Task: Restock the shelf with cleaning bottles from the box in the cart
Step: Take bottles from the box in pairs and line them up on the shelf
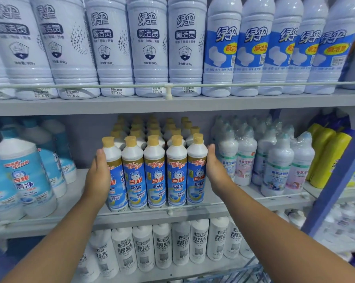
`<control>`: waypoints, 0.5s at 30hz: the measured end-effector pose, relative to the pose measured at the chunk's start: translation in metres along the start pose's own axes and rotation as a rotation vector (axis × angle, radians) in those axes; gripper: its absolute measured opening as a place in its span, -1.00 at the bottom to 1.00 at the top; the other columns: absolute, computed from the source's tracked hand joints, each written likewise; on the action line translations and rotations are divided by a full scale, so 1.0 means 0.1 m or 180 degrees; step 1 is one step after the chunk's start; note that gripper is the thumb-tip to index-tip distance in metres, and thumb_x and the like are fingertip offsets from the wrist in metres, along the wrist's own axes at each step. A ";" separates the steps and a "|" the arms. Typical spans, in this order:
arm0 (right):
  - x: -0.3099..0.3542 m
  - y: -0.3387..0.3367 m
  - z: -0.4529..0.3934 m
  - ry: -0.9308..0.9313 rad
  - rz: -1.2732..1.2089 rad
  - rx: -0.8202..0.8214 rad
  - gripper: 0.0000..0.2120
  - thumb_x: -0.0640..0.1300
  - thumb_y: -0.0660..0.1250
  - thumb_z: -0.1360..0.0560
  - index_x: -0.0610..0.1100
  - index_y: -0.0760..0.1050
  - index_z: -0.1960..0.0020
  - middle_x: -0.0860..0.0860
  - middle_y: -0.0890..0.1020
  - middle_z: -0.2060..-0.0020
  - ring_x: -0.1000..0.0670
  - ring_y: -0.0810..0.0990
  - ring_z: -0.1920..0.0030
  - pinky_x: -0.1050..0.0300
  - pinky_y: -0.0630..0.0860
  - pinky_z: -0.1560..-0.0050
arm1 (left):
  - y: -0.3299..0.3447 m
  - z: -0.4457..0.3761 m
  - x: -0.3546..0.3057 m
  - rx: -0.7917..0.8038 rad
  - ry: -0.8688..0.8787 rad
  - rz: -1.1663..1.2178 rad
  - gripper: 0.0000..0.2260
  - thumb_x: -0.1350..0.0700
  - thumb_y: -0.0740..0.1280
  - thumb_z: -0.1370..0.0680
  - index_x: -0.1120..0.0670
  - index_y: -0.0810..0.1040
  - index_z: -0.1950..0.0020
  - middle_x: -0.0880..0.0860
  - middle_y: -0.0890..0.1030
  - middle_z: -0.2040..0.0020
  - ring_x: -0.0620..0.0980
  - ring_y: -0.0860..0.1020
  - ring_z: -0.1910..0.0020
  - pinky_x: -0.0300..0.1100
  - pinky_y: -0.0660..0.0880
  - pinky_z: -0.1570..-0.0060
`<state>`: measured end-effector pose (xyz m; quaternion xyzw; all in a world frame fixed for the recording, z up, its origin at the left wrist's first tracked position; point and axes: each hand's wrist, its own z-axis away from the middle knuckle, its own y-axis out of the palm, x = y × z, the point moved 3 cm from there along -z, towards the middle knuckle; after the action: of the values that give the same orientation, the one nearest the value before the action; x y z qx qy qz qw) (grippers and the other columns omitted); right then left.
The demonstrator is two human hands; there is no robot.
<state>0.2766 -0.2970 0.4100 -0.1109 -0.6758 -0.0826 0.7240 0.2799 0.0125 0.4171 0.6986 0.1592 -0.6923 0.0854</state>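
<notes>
Cart: we see only its wire rim (242, 272) at the lower edge; the box is out of view.
Left hand (99, 176): flat, fingers straight, pressing the row's leftmost bottle.
Right hand (215, 170): likewise flat against the rightmost bottle, clasping nothing.
Bottles (155, 172): five across the middle shelf (223, 207) front, more behind.
Handling: we judge them rigid, smooth, fairly heavy; best held at the waist.

- Setting: a shop aisle, shown by tiered shelves (172, 105) stocked with rows of identical cleaning bottles (155, 172).
- Price stickers (117, 92) are seen at upper centre; a cart (244, 272) at lower right.
</notes>
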 end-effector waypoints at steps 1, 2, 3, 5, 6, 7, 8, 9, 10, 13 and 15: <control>-0.02 0.01 -0.01 0.0053 -0.0074 -0.0001 -0.37 0.36 -0.14 -0.63 0.06 0.50 -0.36 0.01 0.64 -0.19 0.03 0.58 -0.16 0.07 0.40 -0.24 | 0.00 -0.03 0.04 0.0044 -0.0092 0.0077 -0.30 -0.56 -0.08 -0.38 -0.16 0.53 -0.19 0.02 0.69 -0.02 0.07 0.65 -0.05 0.18 0.51 -0.23; -0.06 0.03 -0.03 0.0128 -0.0173 -0.0004 -0.40 0.37 -0.13 -0.62 0.08 0.54 -0.26 0.03 0.68 -0.04 0.06 0.59 -0.05 0.07 0.42 -0.21 | 0.00 -0.07 0.09 0.0070 -0.0171 0.0159 -0.26 -0.58 -0.09 -0.36 -0.17 0.54 -0.22 0.01 0.69 -0.03 0.08 0.65 -0.05 0.20 0.51 -0.22; -0.10 0.05 -0.05 0.0196 -0.0247 0.0007 -0.40 0.39 -0.12 -0.61 0.09 0.57 -0.18 0.04 0.69 0.03 0.07 0.61 -0.02 0.06 0.44 -0.20 | 0.00 -0.08 0.11 0.0105 -0.0238 0.0234 -0.25 -0.59 -0.10 -0.37 -0.18 0.56 -0.22 0.01 0.70 -0.03 0.08 0.65 -0.05 0.20 0.51 -0.22; -0.15 0.10 -0.06 0.0219 -0.0376 0.0051 -0.38 0.43 -0.10 -0.58 0.10 0.60 -0.12 0.02 0.72 0.04 0.05 0.64 -0.02 0.01 0.48 -0.19 | -0.01 -0.08 0.13 0.0169 -0.0359 0.0235 -0.19 -0.65 -0.11 -0.31 -0.18 0.58 -0.18 0.02 0.70 -0.04 0.09 0.65 -0.07 0.19 0.50 -0.24; -0.15 0.12 -0.05 0.0213 -0.0472 0.0045 -0.37 0.44 -0.09 -0.57 0.10 0.61 -0.13 -0.01 0.72 0.00 0.03 0.65 -0.04 -0.02 0.50 -0.21 | -0.02 -0.10 0.17 0.0188 -0.0404 0.0190 -0.12 -0.70 -0.11 -0.22 -0.18 0.59 -0.16 0.01 0.70 -0.05 0.09 0.65 -0.09 0.20 0.49 -0.25; -0.17 0.14 -0.06 0.0257 -0.0477 0.0060 -0.34 0.46 -0.09 -0.56 0.08 0.61 -0.18 -0.03 0.72 -0.06 0.00 0.65 -0.09 -0.06 0.51 -0.26 | -0.03 -0.13 0.22 0.0181 -0.0413 0.0160 -0.07 -0.73 -0.11 -0.14 -0.19 0.59 -0.15 0.01 0.70 -0.06 0.10 0.65 -0.10 0.21 0.49 -0.25; -0.19 0.14 -0.06 0.0276 -0.0491 0.0054 -0.30 0.47 -0.08 -0.55 0.05 0.60 -0.24 -0.05 0.71 -0.12 -0.03 0.64 -0.14 -0.10 0.49 -0.31 | -0.04 -0.17 0.27 0.0169 -0.0408 0.0136 -0.05 -0.74 -0.12 -0.10 -0.20 0.59 -0.13 0.00 0.70 -0.05 0.10 0.65 -0.10 0.23 0.49 -0.25; -0.19 0.14 -0.07 0.0300 -0.0490 0.0065 -0.28 0.48 -0.08 -0.54 0.04 0.59 -0.28 -0.06 0.70 -0.16 -0.05 0.63 -0.19 -0.12 0.47 -0.35 | -0.04 -0.19 0.30 0.0149 -0.0404 0.0097 -0.06 -0.74 -0.12 -0.09 -0.20 0.59 -0.10 -0.01 0.71 -0.04 0.10 0.65 -0.09 0.23 0.49 -0.24; -0.19 0.15 -0.06 0.0277 -0.0485 0.0073 -0.27 0.48 -0.08 -0.54 0.04 0.59 -0.30 -0.07 0.69 -0.18 -0.06 0.62 -0.21 -0.14 0.46 -0.37 | -0.04 -0.20 0.31 0.0139 -0.0413 0.0082 -0.07 -0.74 -0.12 -0.10 -0.20 0.60 -0.08 -0.02 0.71 -0.02 0.10 0.66 -0.08 0.23 0.49 -0.24; -0.21 0.15 -0.08 0.0301 -0.0504 0.0081 -0.27 0.50 -0.07 -0.52 0.06 0.59 -0.28 -0.06 0.69 -0.17 -0.07 0.63 -0.22 -0.18 0.45 -0.39 | -0.03 -0.17 0.28 0.0139 -0.0370 0.0130 -0.10 -0.74 -0.11 -0.10 -0.22 0.60 -0.07 -0.03 0.71 -0.02 0.09 0.66 -0.07 0.22 0.51 -0.22; -0.22 0.15 -0.09 0.0295 -0.0514 0.0075 -0.29 0.51 -0.07 -0.52 0.08 0.61 -0.22 -0.06 0.69 -0.17 -0.08 0.62 -0.23 -0.20 0.43 -0.40 | -0.01 -0.15 0.26 0.0166 -0.0329 0.0160 -0.13 -0.73 -0.10 -0.13 -0.23 0.59 -0.08 -0.04 0.71 -0.03 0.08 0.66 -0.07 0.21 0.52 -0.22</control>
<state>0.2877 -0.2859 0.3870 -0.0435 -0.6493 -0.1377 0.7467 0.2937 0.0215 0.3919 0.6677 0.1189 -0.7290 0.0926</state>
